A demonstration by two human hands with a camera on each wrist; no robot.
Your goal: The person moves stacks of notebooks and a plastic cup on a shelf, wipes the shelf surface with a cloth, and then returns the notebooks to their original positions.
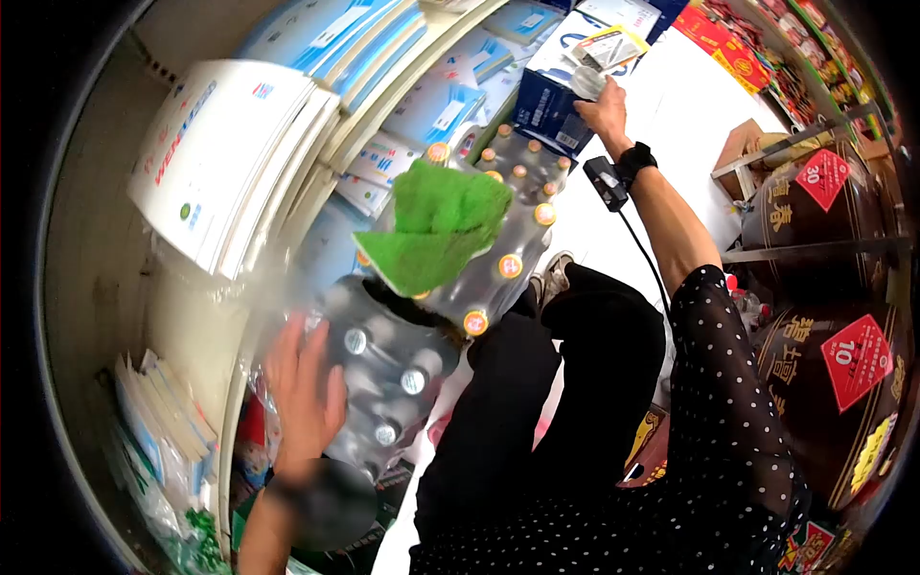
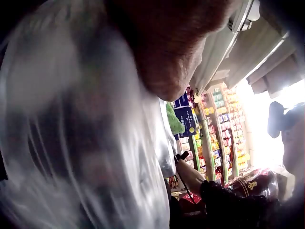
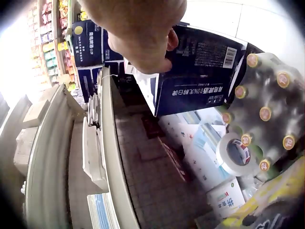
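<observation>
My left hand [image 1: 305,388], blurred, has its fingers extended at the left side of a plastic-wrapped bottle pack with white caps [image 1: 385,369]. The left wrist view shows part of the hand [image 2: 174,47] against shiny clear wrap [image 2: 90,138]. My right hand [image 1: 604,115] grips the edge of a dark blue box [image 1: 547,113], beside a small clear plastic item [image 1: 587,82]. From the right wrist, the hand's curled fingers [image 3: 169,47] lie over the box [image 3: 195,88]. A green cloth [image 1: 441,225] lies on an orange-capped bottle pack [image 1: 479,278], between the two hands.
White and blue packages [image 1: 216,158] fill the shelf on the left. A roll of tape [image 3: 234,155] lies near the orange-capped bottles. Large dark jars [image 1: 815,225] with red labels stand on the right, below shelves of colourful packets [image 1: 815,48]. White floor lies between.
</observation>
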